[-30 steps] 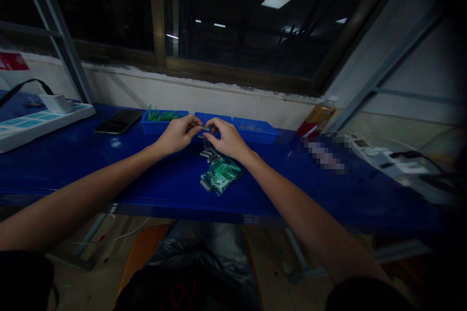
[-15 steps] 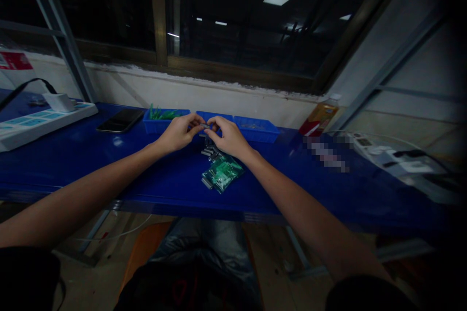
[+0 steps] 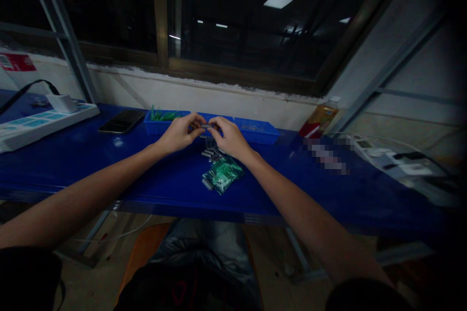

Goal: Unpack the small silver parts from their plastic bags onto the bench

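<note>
Between my fingertips is a small grey metallic piece (image 3: 206,126), too small to name more exactly. My left hand (image 3: 181,132) pinches its left end with thumb and forefinger. On its right end, the fingers of my right hand (image 3: 229,136) are closed. Below the hands, several dark and grey small parts (image 3: 210,152) lie in a loose pile on the blue table (image 3: 153,180). A clear bag with green contents (image 3: 224,174) rests in front of the pile, and another grey piece (image 3: 207,183) lies by its left edge.
Behind my hands stand blue bins, the left bin (image 3: 155,127) with green strips in it, the right bin (image 3: 257,135) with small bits. A phone (image 3: 121,121) and a white power strip (image 3: 47,124) lie left. A bottle (image 3: 320,117) stands right, near cables and chargers (image 3: 404,165).
My fingers have shifted slightly around the small grey piece, and more of it shows between the two hands. The bag and the pile stay where they were.
</note>
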`<state>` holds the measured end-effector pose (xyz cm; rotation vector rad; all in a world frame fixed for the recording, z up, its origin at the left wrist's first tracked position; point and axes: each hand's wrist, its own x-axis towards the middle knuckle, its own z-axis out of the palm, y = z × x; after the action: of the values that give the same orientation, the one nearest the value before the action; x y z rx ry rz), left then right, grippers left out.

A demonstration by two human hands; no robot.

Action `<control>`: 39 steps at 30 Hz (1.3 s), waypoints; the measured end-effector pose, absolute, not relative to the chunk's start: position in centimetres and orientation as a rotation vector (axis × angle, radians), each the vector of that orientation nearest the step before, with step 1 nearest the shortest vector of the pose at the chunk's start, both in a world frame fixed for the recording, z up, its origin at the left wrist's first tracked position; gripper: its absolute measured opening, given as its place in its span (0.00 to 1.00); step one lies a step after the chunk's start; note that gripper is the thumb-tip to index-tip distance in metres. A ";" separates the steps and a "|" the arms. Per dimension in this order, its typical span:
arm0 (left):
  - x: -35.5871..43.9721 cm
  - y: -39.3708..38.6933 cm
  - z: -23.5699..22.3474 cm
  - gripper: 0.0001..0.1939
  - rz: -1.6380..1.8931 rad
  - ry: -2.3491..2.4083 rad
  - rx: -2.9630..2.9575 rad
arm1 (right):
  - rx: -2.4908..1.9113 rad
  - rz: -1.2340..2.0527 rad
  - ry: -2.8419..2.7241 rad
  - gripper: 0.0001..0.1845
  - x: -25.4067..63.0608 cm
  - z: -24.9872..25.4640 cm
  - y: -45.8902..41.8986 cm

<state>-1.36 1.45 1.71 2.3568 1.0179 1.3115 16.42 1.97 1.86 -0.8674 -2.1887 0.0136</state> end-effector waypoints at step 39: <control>-1.4 1.0 1.9 0.12 1.369 1.019 2.511 | -0.825 -0.030 -2.212 0.10 16.4 2.0 1.8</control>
<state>-1.39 1.04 1.94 2.5113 1.0193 1.3690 16.37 1.79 1.97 -0.8251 -2.2122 -0.0304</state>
